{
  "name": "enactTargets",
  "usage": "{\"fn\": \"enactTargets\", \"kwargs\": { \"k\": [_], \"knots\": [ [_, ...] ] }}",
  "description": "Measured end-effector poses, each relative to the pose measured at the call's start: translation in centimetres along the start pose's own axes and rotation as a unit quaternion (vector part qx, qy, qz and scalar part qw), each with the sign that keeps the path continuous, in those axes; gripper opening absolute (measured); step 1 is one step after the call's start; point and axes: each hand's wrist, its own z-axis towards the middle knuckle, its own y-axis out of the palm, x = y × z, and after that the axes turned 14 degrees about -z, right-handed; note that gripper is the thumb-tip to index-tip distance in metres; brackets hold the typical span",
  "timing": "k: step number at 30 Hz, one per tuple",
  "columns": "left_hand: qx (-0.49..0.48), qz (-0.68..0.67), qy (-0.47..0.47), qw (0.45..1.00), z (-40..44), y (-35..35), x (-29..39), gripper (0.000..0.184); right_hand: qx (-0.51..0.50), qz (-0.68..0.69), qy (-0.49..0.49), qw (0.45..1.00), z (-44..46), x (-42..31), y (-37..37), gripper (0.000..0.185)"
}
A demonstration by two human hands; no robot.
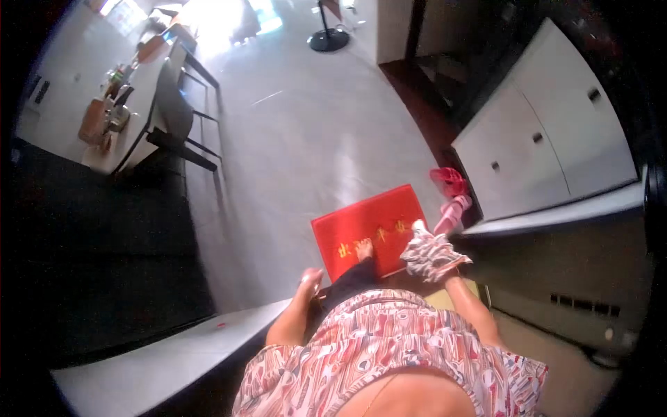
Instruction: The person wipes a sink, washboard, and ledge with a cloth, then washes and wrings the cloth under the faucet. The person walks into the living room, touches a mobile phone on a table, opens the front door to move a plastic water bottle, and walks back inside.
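A crumpled striped cloth [427, 254], in white, red and dark tones, hangs from my right hand [456, 271]. The bunched fabric hides most of the fingers that grip it. Low at my left side is my left hand [312, 279], smeared, so its fingers cannot be made out. Below both hands lies a red doormat [361, 214] with yellow characters. My bare foot [365, 248] rests on the mat, and the cloth overlaps its right edge in view.
Pink slippers [453, 212] lie beside the mat, against a white cabinet [535, 139]. On the left stand a chair [171, 104] and a cluttered table [135, 135]. A round black stand base [328, 40] is on the far floor. A white ledge [174, 361] runs along the lower left.
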Motion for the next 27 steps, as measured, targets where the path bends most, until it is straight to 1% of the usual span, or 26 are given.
{"fn": "enactTargets", "kwargs": {
  "k": [1,2,3,4,5,6,8,9,10,11,12,13,14,15,16,17,18,21,23,27],
  "knots": [
    [-0.058,-0.075,0.037,0.995,-2.1,1.6,7.0,0.027,-0.004,0.120,0.029,0.992,0.6,-0.7,-0.5,0.015],
    [0.039,0.009,0.095,0.995,-4.4,4.5,13.3,0.032,-0.016,0.196,0.049,0.979,0.7,-0.8,-1.1,0.013],
    [-0.011,0.162,0.179,0.970,-2.7,5.1,16.4,0.031,-0.037,0.257,0.060,0.964,1.4,-0.8,-1.6,0.012],
    [-0.036,0.299,0.276,0.913,-0.9,5.6,19.4,0.030,-0.026,0.428,0.067,0.901,1.8,-0.4,-1.6,0.012],
    [-0.143,0.338,0.352,0.861,-0.1,5.7,22.1,0.025,-0.051,0.405,0.073,0.910,1.7,0.3,-1.9,0.011],
    [-0.164,0.421,0.383,0.806,0.5,6.6,24.9,0.022,-0.058,0.447,0.092,0.888,1.6,0.9,-2.5,0.012],
    [-0.155,0.588,0.392,0.690,0.0,10.8,32.4,0.018,-0.058,0.500,0.122,0.855,2.0,2.0,-3.7,0.014],
    [-0.151,0.639,0.398,0.641,-1.3,12.9,36.1,0.015,-0.052,0.515,0.135,0.845,2.3,2.5,-4.5,0.015],
    [-0.122,0.610,0.424,0.658,-3.9,15.0,39.7,0.020,-0.031,0.480,0.134,0.867,2.5,2.7,-5.8,0.017],
    [-0.118,0.667,0.425,0.600,-6.5,17.5,42.7,0.023,-0.009,0.443,0.128,0.888,2.2,2.6,-7.2,0.019],
    [-0.071,0.469,0.790,0.388,-4.3,19.4,42.5,0.014,0.014,0.405,0.120,0.906,1.9,2.2,-8.2,0.021],
    [-0.079,0.491,0.780,0.380,-6.6,21.5,42.5,0.014,-0.068,0.292,0.210,0.931,1.1,0.8,-6.1,0.023],
    [-0.076,0.500,0.787,0.353,-9.7,24.1,43.4,0.014,-0.051,0.210,0.133,0.967,1.9,1.0,-8.1,0.022],
    [-0.079,0.527,0.768,0.354,-12.4,26.0,44.2,0.014,-0.021,0.123,0.060,0.990,2.6,1.1,-10.2,0.022],
    [-0.074,0.538,0.764,0.349,-15.1,27.4,44.4,0.014,-0.008,0.073,0.035,0.997,2.2,0.3,-11.3,0.021],
    [-0.062,0.547,0.757,0.352,-16.8,28.9,44.8,0.014,0.001,0.062,0.065,0.996,1.6,-1.0,-12.0,0.021],
    [-0.057,0.548,0.756,0.353,-19.3,30.0,43.6,0.014,0.008,0.050,0.086,0.995,0.4,-1.4,-12.6,0.020],
    [-0.030,0.564,0.753,0.339,-22.3,34.7,44.8,0.014,0.015,0.016,0.122,0.992,-2.2,-6.3,-15.5,0.019],
    [-0.016,0.567,0.751,0.337,-23.6,37.2,45.0,0.014,0.020,-0.011,0.138,0.990,-3.5,-9.0,-16.9,0.019],
    [0.001,0.563,0.749,0.350,-24.8,43.9,46.6,0.014,0.038,-0.022,0.177,0.983,-6.2,-15.5,-20.0,0.020]
  ]
}}
